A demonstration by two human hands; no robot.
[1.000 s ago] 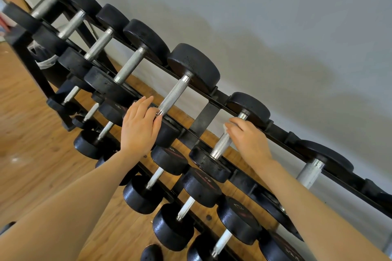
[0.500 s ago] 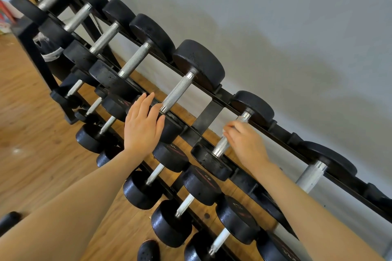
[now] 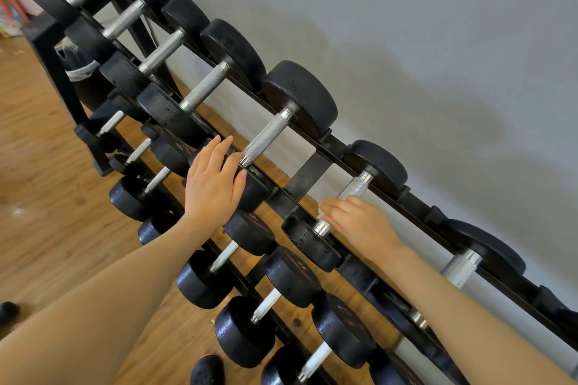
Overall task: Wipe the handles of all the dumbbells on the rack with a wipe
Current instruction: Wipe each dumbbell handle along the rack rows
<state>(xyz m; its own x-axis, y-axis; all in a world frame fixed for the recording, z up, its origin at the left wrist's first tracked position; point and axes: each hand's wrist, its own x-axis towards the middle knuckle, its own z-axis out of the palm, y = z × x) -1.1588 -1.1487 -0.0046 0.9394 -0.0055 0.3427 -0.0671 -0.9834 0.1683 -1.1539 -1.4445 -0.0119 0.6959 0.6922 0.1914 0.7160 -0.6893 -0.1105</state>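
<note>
1. The dumbbell [image 3: 344, 206] on the rack's [image 3: 308, 178] top tier lies with its long axis running from near-left up to far-right, toward the grey wall [image 3: 438, 40].
2. Its handle [image 3: 355, 189] is knurled silver metal; the round heads are matte black.
3. The right hand [image 3: 359, 222] curls over the handle's lower part; a sliver of white wipe [image 3: 320, 215] shows at its fingertips.
4. The left hand [image 3: 212, 181] rests flat, fingers straight, on a neighbouring black head.

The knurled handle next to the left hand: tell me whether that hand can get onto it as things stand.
Probably yes. The left hand rests flat on the dumbbell's near head, its fingertips beside the handle, which is bare with nothing over it.
</note>
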